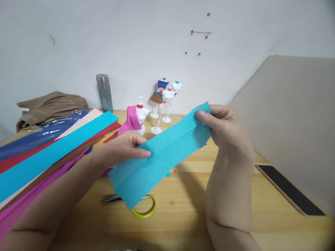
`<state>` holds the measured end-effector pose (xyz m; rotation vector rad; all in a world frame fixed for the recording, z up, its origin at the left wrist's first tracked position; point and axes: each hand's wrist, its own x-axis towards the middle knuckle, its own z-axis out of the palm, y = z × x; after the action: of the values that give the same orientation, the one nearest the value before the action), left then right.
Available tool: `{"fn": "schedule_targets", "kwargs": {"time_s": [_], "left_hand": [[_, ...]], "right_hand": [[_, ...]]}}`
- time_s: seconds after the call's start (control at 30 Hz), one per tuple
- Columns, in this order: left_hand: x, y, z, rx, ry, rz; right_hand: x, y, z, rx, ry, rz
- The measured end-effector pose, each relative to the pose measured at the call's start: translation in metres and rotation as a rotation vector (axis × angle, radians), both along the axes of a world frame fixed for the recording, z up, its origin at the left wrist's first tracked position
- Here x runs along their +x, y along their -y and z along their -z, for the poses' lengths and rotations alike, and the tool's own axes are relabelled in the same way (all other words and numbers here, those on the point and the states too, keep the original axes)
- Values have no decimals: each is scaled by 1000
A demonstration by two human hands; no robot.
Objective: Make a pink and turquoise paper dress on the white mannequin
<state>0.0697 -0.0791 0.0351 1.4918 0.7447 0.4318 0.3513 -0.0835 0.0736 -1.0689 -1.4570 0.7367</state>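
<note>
A strip of turquoise crepe paper is stretched slantwise above the table between my two hands. My left hand pinches its upper edge near the lower left end, thumb on top. At the far right end, my right hand grips the corner between thumb and fingers. Beneath the strip lies a pair of scissors with yellow handles, partly covered by the paper. Just behind my left hand stands a small white dress form with pink paper draped over one shoulder and a red neck band.
Several small dress forms stand at the back, one dressed in blue and brown. Long folded sheets of coloured paper fill the left side. Beyond them are brown cloth and a grey bottle. A phone lies right, beside a pale panel.
</note>
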Motion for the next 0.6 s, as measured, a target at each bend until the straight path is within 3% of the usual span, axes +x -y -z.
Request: {"fn": "schedule_targets", "kwargs": {"time_s": [0.4, 0.6], "left_hand": [[-5, -13, 0, -22, -109, 95], [2, -6, -1, 64, -107, -54]], "right_hand": [[20, -4, 4, -88, 59, -50], [18, -4, 0, -27, 70, -10]]}}
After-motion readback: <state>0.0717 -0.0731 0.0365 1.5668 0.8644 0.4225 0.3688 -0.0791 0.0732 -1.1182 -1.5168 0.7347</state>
